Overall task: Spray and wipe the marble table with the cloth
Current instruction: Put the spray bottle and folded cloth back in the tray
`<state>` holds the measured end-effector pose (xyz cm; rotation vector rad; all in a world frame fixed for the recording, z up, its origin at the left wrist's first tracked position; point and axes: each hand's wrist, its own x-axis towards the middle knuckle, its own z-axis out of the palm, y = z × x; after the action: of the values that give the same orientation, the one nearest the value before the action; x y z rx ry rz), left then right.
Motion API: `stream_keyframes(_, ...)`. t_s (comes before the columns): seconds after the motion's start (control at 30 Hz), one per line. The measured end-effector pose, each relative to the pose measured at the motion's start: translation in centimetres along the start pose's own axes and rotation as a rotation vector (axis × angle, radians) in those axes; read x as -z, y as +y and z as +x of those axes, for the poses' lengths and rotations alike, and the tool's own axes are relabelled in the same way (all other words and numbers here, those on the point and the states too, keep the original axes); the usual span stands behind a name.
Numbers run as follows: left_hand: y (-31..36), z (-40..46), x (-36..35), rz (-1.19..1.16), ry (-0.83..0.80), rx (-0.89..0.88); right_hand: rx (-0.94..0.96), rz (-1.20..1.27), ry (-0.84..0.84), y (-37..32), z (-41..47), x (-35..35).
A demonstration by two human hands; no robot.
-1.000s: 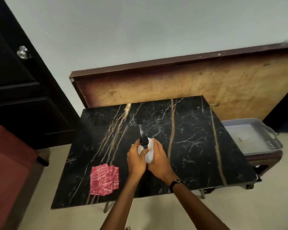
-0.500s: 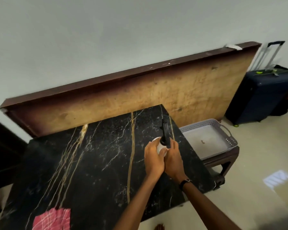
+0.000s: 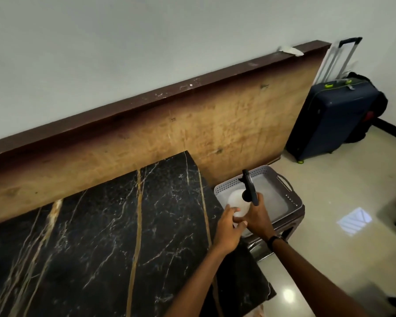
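Observation:
The black marble table (image 3: 105,236) with gold and white veins fills the lower left. A white spray bottle (image 3: 238,202) with a black nozzle (image 3: 249,188) hangs past the table's right edge, above a grey tray (image 3: 293,200). My right hand (image 3: 257,216) grips the bottle near its neck. My left hand (image 3: 226,227) cups the bottle's body from the left. The cloth is out of view.
The perforated grey tray rests on a low dark stool (image 3: 286,227) right of the table. A large wooden board (image 3: 192,133) leans on the wall behind. A dark blue suitcase (image 3: 336,117) stands at the far right on the tiled floor (image 3: 341,225).
Both hands carried the spray bottle rightward, from over the table's middle to beyond its right edge above the tray. The view swung right; the red checked cloth left the frame.

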<state>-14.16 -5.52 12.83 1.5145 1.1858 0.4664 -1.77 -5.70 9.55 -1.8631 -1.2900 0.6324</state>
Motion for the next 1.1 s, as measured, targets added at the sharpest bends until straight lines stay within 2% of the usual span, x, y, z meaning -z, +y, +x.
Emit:
stream_keyframes(0.17,-0.2,5.6,-3.9,-0.078,-0.103,0.246,0.038,-0.137,-0.156,7.5,4.7,-0.7)
stream_keyframes(0.3,-2.2,10.1,-7.8,-0.192,-0.062,0.426,0.088,-0.214,-0.195,13.3,7.4,-3.3)
stream_keyframes(0.4,-4.3,12.8,-9.8,-0.229,0.010,0.471,0.176,-0.240,-0.188,16.7,9.0,-5.2)
stream_keyframes(0.67,-6.9,15.4,-11.6,-0.230,0.055,0.535,0.261,-0.284,-0.178,20.4,9.9,-6.9)
stream_keyframes(0.8,-7.3,14.9,-11.7,-0.227,0.033,0.554,0.098,-0.179,-0.235,21.2,9.6,-7.3)
stream_keyframes(0.97,-5.6,13.1,-10.8,-0.221,0.077,0.505,-0.043,-0.173,-0.267,21.4,9.9,-6.3)
stream_keyframes(1.1,-3.3,10.7,-8.7,-0.241,0.151,0.425,-0.215,-0.114,-0.128,15.7,9.7,-1.4)
